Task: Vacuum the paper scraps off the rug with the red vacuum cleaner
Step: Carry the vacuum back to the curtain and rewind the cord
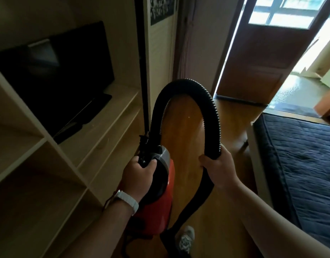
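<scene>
The red vacuum cleaner [156, 207] hangs in front of me above the wooden floor. My left hand [137, 176] grips its black handle at the top. A black ribbed hose [207, 101] arches up from the vacuum's grey front and comes down on the right. My right hand [219, 167] grips that hose near its lower end; below the hand the hose runs down toward the floor. No rug or paper scraps are in view.
A pale shelf unit [97, 125] with a dark TV [54, 77] lines the left side. A bed with a dark blue quilt [305, 157] fills the right. An open wooden door [262, 58] is ahead. My shoe [186, 239] is on the floor.
</scene>
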`<state>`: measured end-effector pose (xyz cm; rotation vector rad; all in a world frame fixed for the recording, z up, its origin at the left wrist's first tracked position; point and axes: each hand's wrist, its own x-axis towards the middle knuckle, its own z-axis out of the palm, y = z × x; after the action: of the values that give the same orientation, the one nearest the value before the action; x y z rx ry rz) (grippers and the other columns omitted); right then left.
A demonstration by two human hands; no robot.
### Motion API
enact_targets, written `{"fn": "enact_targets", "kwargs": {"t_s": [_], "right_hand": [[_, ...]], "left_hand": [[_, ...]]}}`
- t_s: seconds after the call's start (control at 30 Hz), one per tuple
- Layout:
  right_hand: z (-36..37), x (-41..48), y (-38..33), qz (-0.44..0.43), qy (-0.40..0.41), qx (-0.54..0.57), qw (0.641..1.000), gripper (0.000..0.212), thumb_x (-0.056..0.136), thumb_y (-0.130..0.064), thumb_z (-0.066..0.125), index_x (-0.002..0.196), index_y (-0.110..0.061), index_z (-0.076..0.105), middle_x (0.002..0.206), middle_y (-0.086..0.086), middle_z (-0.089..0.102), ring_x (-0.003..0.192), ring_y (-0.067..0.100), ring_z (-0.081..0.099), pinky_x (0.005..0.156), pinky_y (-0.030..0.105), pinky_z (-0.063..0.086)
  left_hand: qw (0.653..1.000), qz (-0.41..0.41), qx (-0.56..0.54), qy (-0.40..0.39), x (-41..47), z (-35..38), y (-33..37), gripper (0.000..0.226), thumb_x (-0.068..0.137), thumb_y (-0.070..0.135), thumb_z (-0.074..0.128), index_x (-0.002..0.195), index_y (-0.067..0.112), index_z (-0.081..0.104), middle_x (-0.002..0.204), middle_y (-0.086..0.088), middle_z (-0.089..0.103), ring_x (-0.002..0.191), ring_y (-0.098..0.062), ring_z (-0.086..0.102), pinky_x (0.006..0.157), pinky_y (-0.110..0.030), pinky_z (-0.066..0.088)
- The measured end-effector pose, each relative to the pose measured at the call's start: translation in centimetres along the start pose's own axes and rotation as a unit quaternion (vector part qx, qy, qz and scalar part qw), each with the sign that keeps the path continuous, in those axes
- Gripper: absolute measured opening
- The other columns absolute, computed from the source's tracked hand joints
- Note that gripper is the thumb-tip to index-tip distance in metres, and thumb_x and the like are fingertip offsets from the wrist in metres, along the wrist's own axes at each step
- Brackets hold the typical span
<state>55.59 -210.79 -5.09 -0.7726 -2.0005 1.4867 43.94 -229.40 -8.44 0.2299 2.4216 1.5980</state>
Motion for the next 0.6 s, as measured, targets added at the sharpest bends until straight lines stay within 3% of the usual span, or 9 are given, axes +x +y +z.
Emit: {"fn": "enact_targets", "kwargs": {"t_s": [0.07,0.2,0.37,0.53,0.6], "right_hand": [[0.2,3.1,0.9,0.014,-0.002,0.018,1.000,0.027,0.076,0.010,0.065,0.073,-0.011,0.049,0.064,0.006,0.057,0.055,0.021,0.055,0.049,0.035,0.046],[-0.1,10.3,2.4,0.024,-0.005,0.029,0.999,0.028,0.077,0.011,0.063,0.072,-0.011,0.046,0.064,0.007,0.055,0.053,0.019,0.051,0.046,0.031,0.044],[-4.4,19.4,3.0,0.032,0.000,0.054,0.998,0.021,0.073,0.013,0.064,0.076,0.000,0.047,0.064,0.009,0.055,0.052,0.019,0.053,0.046,0.031,0.046],[-7.8,26.7,3.1,0.000,-0.001,0.074,0.997,0.026,0.075,0.015,0.063,0.077,-0.007,0.049,0.067,0.010,0.054,0.057,0.025,0.052,0.051,0.037,0.047],[-8.1,28.8,3.4,-0.006,0.000,0.053,0.999,0.026,0.076,0.013,0.065,0.076,-0.007,0.049,0.065,0.005,0.056,0.055,0.022,0.054,0.049,0.033,0.047]], "left_hand": [[1.000,0.003,0.000,-0.004,2.4,1.9,0.8,0.022,0.085,0.032,0.067,0.076,0.013,0.062,0.061,0.000,0.061,0.057,-0.019,0.063,0.048,-0.026,0.043],[1.000,-0.011,-0.006,-0.011,8.1,6.3,3.1,0.017,0.084,0.034,0.067,0.081,0.018,0.062,0.062,-0.001,0.062,0.060,-0.022,0.064,0.051,-0.031,0.050],[0.999,0.001,0.014,-0.035,14.4,12.6,7.0,0.016,0.086,0.035,0.066,0.083,0.019,0.063,0.066,-0.001,0.064,0.064,-0.022,0.066,0.053,-0.030,0.049],[0.999,0.024,0.021,-0.042,20.0,16.9,9.2,0.018,0.087,0.035,0.065,0.075,0.021,0.061,0.051,0.007,0.056,0.054,-0.020,0.059,0.052,-0.035,0.049],[0.999,0.019,0.015,-0.038,22.2,18.2,10.1,0.020,0.085,0.036,0.066,0.073,0.021,0.060,0.051,0.007,0.055,0.054,-0.022,0.059,0.053,-0.039,0.051]]}}
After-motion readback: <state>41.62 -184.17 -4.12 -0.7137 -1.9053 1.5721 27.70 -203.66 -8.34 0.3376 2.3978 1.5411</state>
